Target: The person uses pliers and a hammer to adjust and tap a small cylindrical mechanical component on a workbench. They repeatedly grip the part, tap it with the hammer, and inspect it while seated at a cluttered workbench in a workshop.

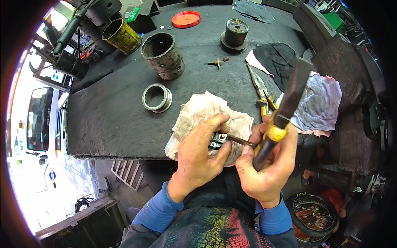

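On a stained pale cloth (194,108) near the bench's front edge, my left hand (195,151) pinches a small black-and-silver metal part (217,141) between thumb and fingers. My right hand (271,175) wraps round the yellow and black handle of a hammer (292,91), its dark head tilted up and to the right. The same hand's thumb and fingertips also grip a thin dark metal rod (240,141). The rod's far end reaches the small part; whether it touches I cannot tell. Just beyond the right hand lie yellow-handled long-nose pliers (258,82).
A metal ring (157,98), a worn metal cylinder (163,58) and a yellow can (121,36) stand to the left. Farther back are a red lid (186,19), a small brass fitting (218,62) and a round metal assembly (236,35). Rags (317,103) lie right.
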### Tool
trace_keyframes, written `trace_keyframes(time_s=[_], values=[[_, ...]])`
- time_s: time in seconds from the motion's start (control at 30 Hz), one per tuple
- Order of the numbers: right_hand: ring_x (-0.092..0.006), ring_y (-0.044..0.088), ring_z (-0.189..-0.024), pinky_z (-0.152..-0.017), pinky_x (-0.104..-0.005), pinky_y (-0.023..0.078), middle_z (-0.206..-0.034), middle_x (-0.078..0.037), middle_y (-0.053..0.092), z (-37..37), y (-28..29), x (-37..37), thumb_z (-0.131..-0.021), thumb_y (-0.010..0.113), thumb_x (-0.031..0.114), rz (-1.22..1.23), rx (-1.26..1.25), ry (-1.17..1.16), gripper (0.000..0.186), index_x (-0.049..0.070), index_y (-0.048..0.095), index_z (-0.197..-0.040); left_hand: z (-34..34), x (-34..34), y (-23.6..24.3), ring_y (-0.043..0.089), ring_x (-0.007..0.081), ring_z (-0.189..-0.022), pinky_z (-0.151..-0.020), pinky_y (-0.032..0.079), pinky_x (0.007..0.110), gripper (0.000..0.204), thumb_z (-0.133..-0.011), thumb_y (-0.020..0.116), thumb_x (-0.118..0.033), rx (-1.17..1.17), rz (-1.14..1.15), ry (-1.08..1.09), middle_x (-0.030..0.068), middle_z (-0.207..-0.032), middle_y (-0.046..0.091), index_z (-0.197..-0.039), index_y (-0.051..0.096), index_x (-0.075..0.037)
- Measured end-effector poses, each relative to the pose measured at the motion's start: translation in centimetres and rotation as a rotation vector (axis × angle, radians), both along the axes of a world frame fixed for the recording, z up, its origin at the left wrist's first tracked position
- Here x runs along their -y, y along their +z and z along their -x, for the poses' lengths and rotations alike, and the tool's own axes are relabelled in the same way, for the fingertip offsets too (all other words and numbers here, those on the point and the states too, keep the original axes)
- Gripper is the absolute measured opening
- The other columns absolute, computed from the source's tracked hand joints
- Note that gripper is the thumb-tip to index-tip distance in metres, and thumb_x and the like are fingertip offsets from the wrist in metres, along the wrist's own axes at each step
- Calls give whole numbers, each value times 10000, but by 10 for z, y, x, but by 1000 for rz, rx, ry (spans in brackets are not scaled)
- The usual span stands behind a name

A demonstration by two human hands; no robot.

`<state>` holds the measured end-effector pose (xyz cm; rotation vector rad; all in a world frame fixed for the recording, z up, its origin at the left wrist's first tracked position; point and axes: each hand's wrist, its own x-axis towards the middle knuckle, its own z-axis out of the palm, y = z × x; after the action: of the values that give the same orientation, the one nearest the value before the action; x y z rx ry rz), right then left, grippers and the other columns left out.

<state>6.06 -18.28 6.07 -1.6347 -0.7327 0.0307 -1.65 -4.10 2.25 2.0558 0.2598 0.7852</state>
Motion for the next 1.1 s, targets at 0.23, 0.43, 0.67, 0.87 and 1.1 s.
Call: trace_keyframes(time_s=[0.23,0.43,0.67,0.87,1.1], values=[[-104,538,-917,-782,-226,471,-1057,-80,552,0,1,0,-831,623,-103,4,-35,-8,679,7,436,-1474,1,-2,-1,786,219,-1041,-934,597,334,601,-797,819,71,5,-52,0,124,-1098,777,-1373,667,1],[-98,528,-926,-764,-217,462,-1062,-82,547,2,1,-1,-836,618,-102,22,-36,-20,669,7,438,-1470,0,-1,0,790,222,-1019,-915,600,336,601,-788,815,74,8,-36,10,122,-1080,779,-1365,673,-15],[-102,528,-924,-758,-222,461,-1055,-75,541,3,0,-2,-839,622,-101,27,-38,-32,655,8,446,-1460,0,-1,1,787,231,-1015,-914,602,342,590,-794,814,67,7,-42,3,125,-1082,776,-1362,673,-12],[-93,526,-905,-749,-215,458,-1052,-70,544,3,2,-4,-843,628,-102,15,-5,-23,648,15,453,-1456,1,-1,-1,751,295,-1040,-896,590,392,592,-811,848,16,12,-12,-3,119,-1133,753,-1374,676,-56],[-98,521,-907,-752,-219,460,-1047,-67,538,3,4,-6,-837,633,-98,47,-12,-24,652,5,454,-1456,1,0,-2,747,308,-1062,-900,590,406,587,-814,846,18,6,10,-13,123,-1146,753,-1370,674,-55]])
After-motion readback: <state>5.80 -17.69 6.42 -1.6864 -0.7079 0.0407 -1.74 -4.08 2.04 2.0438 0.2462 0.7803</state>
